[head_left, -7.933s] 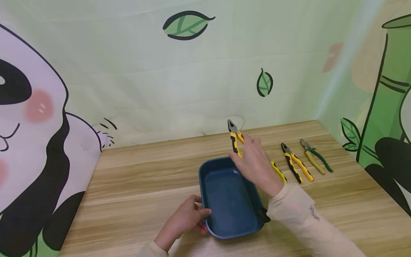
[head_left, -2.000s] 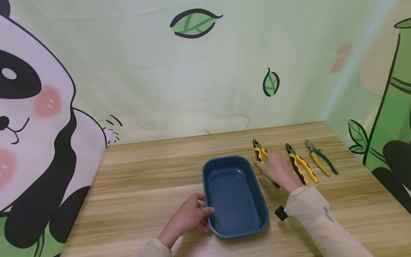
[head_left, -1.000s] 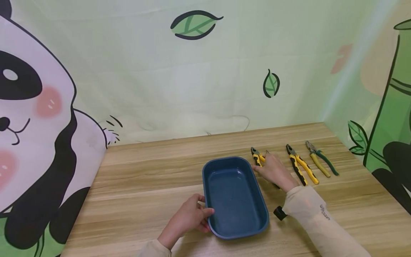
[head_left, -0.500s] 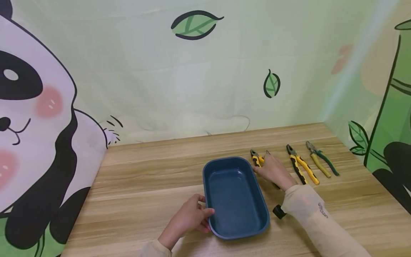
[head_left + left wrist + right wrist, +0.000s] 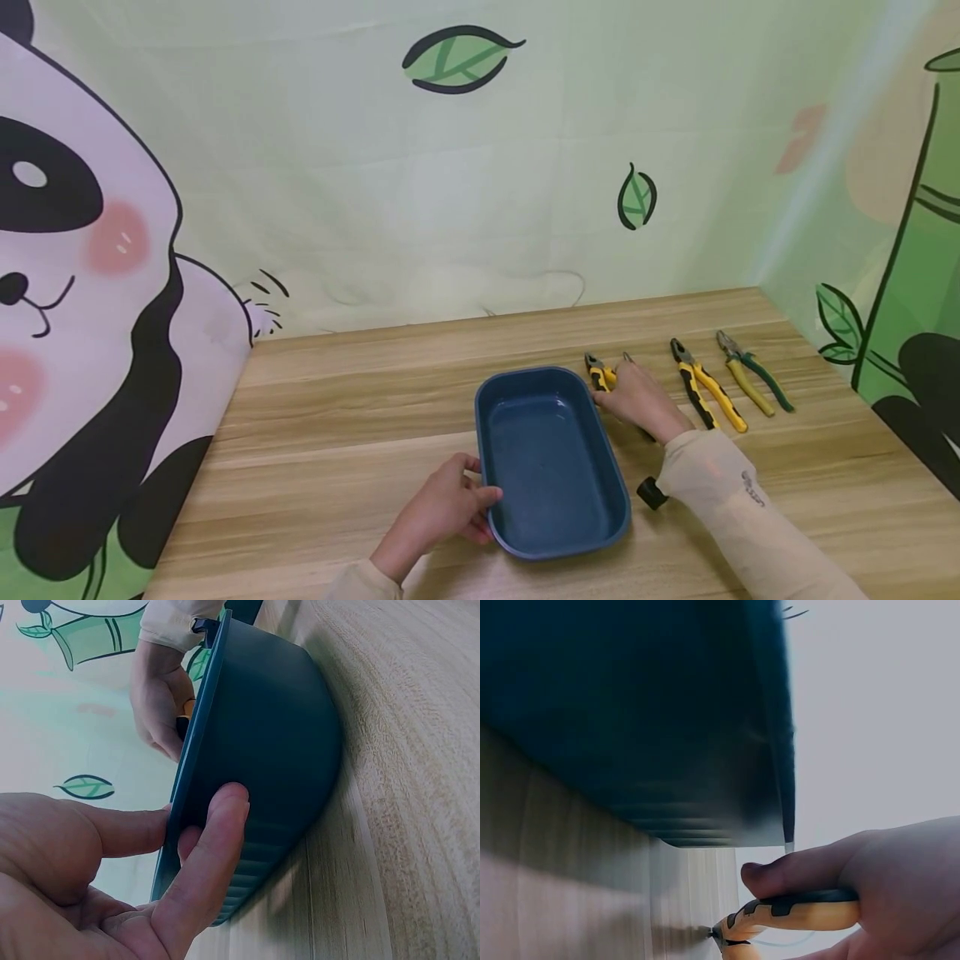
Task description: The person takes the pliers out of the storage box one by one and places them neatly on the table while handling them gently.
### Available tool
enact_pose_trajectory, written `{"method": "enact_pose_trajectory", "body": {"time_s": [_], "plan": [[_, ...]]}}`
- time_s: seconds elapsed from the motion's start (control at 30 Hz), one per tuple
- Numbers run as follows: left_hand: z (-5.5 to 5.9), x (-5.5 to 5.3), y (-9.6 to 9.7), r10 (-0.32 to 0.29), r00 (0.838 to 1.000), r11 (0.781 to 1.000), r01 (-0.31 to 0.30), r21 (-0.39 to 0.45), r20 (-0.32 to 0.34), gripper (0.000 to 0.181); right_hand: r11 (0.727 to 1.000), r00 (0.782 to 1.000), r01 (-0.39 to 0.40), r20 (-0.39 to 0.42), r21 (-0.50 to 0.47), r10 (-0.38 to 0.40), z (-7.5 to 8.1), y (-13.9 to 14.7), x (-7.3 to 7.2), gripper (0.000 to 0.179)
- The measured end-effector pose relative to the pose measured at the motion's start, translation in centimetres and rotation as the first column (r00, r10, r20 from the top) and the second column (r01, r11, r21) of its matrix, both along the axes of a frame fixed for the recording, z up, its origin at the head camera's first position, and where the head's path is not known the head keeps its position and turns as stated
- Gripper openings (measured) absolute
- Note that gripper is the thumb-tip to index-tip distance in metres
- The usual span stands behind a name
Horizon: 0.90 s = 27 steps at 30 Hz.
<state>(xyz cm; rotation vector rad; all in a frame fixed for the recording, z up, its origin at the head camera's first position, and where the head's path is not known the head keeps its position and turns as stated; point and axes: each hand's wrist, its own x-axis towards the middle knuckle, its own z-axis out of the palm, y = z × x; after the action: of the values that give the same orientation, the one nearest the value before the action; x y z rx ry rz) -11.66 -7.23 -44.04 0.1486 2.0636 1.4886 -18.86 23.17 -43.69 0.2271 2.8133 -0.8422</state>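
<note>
The blue rectangular tray (image 5: 551, 467) stands on the table with nothing inside it. My left hand (image 5: 446, 504) pinches its left rim, thumb over the edge and fingers against the outer wall (image 5: 277, 727). Beyond the tray's far right corner, my right hand (image 5: 637, 400) grips yellow-and-black pliers (image 5: 597, 373) by the handles. In the right wrist view, my thumb lies along a handle of the pliers (image 5: 810, 911), and their head points down near the tabletop. Another tool's metal tip (image 5: 627, 357) shows behind the right hand, which covers most of it.
To the right lie black-and-yellow pliers (image 5: 705, 383) and, further over, pliers with one yellow and one green handle (image 5: 753, 372). A printed cloth backdrop (image 5: 337, 208) rises behind the wooden table (image 5: 322, 417). A black block (image 5: 651, 493) sits at my right cuff.
Earlier my right hand held the pliers raised beyond the tray's far edge. They came down to the tray's right, then shifted slightly nearer. My left hand keeps its hold on the rim.
</note>
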Motion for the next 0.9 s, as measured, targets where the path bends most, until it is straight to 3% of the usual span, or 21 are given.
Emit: {"method": "enact_pose_trajectory", "body": {"time_s": [0.33, 0.9], "plan": [[0.04, 0.05, 0.04, 0.004, 1.000, 1.000, -0.004, 0.025, -0.008, 0.043, 0.999, 0.999, -0.053, 0.011, 0.010, 0.053, 0.21, 0.00, -0.36, 0.029], [-0.16, 0.06, 0.13, 0.005, 1.000, 1.000, -0.005, 0.015, -0.014, 0.045, 0.997, 0.999, -0.053, 0.003, 0.060, 0.053, 0.39, -0.10, -0.36, 0.032]]}}
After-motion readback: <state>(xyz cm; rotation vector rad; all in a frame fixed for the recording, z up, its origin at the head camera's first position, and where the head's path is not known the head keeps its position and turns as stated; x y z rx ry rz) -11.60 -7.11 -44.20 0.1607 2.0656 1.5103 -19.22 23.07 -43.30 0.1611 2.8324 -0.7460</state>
